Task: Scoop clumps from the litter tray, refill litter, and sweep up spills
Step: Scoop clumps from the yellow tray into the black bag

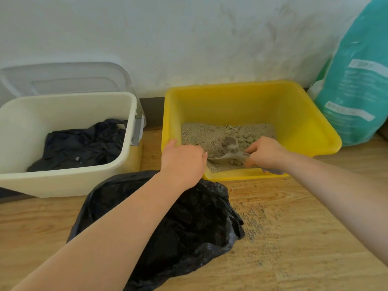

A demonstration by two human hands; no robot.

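A yellow litter tray (294, 114) stands on the wooden floor against the wall, with grey litter (201, 135) and several clumps inside. My right hand (266, 152) grips the handle of a grey scoop (228, 152) whose bowl lies in the litter. My left hand (182, 160) grips the tray's front left corner. An open black rubbish bag (189, 227) lies on the floor just in front of the tray, under my left forearm. Spilled litter grains (254, 223) are scattered on the floor to the right of the bag.
A cream bin (69, 181) with a black liner (84, 143) stands to the left, its clear lid (63, 78) leaning on the wall. A teal litter bag (357, 91) leans at the right by the tray. Bare wooden floor (315, 259) lies at the front right.
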